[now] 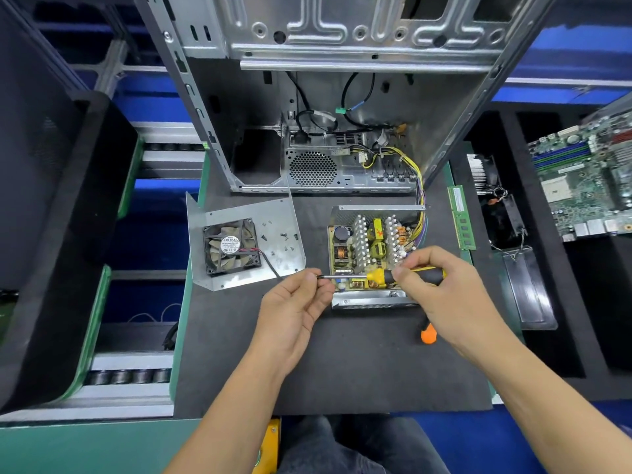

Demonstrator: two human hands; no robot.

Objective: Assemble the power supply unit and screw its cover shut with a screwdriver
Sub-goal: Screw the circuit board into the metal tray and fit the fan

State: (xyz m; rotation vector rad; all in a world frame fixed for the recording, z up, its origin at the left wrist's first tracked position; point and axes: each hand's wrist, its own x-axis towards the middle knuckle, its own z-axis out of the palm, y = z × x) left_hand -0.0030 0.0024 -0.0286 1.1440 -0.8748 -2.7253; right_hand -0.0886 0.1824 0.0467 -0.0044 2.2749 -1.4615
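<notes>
The open power supply (369, 248) lies on the black mat, its circuit board and heat sinks exposed. Its metal cover (246, 248) lies to the left, inside up, with a black fan (231, 246) fixed to it and several loose screws (280, 237) on the plate. My right hand (441, 289) grips the yellow-and-black screwdriver (386, 276) by the handle, held level above the unit's near edge. My left hand (294, 302) pinches the tip of the shaft; whether a screw is there is hidden by the fingers.
An empty computer case (342, 97) stands open behind the unit, with yellow wires (419, 186) running to it. A RAM stick (461, 217) lies to the right, a motherboard (588, 179) further right. An orange-handled tool (427, 333) lies under my right wrist.
</notes>
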